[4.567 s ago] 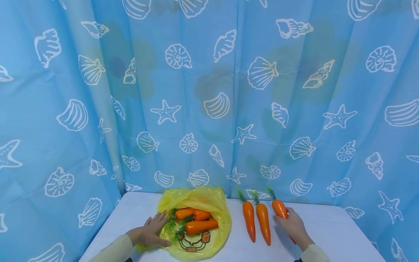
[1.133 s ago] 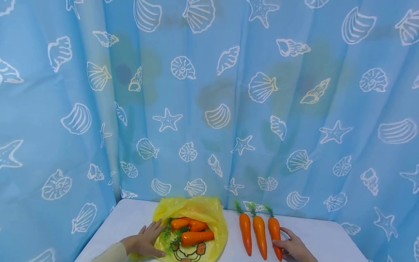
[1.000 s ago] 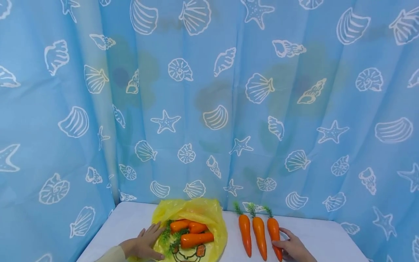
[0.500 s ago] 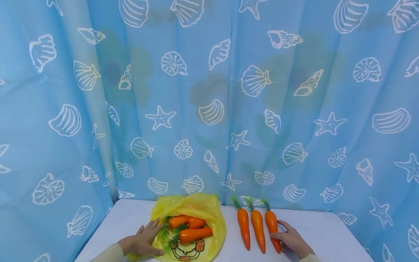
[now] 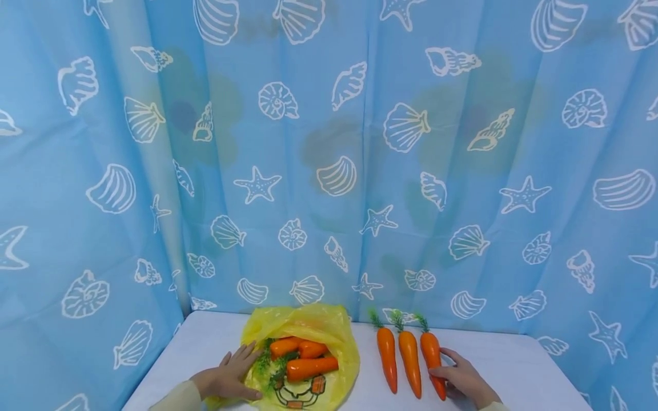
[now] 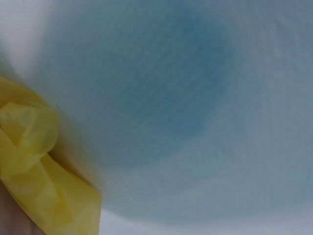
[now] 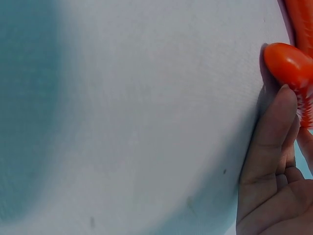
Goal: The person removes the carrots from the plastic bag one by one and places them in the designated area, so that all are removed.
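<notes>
My left hand, fingers spread, rests on the left edge of a yellow plastic bag; crumpled bag film shows beside that hand in the left wrist view. Several orange toy carrots with frilly green tops lie in the bag's mouth. To the right, three more carrots stand in a row, tops away from me: a left carrot, a middle carrot and a right carrot. My right hand holds the right carrot near its lower half, thumb on it; the right wrist view shows the thumb against its orange tip.
Everything lies on a white-covered table. A blue curtain printed with white shells and starfish hangs behind the table and at its sides.
Since the oldest frame, my right hand has shifted the right carrot leftward, closer and more parallel to the other two. Over the last second the hands and carrots stay put; the head view drifts slightly.
</notes>
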Demonstrator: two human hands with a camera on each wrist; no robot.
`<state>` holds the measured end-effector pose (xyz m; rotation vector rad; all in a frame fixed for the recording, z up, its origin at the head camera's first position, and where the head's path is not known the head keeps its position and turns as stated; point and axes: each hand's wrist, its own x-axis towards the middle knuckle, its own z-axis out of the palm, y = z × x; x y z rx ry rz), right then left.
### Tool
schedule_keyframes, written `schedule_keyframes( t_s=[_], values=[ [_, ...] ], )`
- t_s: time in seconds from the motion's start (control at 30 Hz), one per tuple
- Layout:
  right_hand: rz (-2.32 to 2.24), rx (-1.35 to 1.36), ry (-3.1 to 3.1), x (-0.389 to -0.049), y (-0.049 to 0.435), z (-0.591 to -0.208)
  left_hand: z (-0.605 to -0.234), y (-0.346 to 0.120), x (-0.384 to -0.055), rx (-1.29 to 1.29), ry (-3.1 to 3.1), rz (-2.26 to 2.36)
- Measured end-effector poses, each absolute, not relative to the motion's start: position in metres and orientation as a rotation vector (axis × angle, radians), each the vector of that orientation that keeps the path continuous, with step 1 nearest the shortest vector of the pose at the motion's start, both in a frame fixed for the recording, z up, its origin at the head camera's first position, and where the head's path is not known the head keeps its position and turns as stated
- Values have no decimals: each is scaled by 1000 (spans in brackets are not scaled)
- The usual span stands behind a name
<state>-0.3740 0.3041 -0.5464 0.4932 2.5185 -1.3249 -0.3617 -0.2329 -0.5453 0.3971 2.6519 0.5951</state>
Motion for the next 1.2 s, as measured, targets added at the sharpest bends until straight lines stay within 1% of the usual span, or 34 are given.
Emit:
schedule_keyframes(
  t_s=[0.2, 0.47, 0.83, 1.2],
  values=[
    [-1313, 491, 2523, -373, 304, -545, -551, -237, -363, 444, 2658, 616],
    [-1324, 489, 2511, -373, 307, -543, -532, -229, -355, 433, 2632, 608],
    [-1347, 513, 2462, -373, 305, -542, -536, -232, -356, 412, 2630, 586],
    [-1330, 526, 2464, -372, 302, -539, -542, -235, -359, 444, 2634, 591]
  ],
)
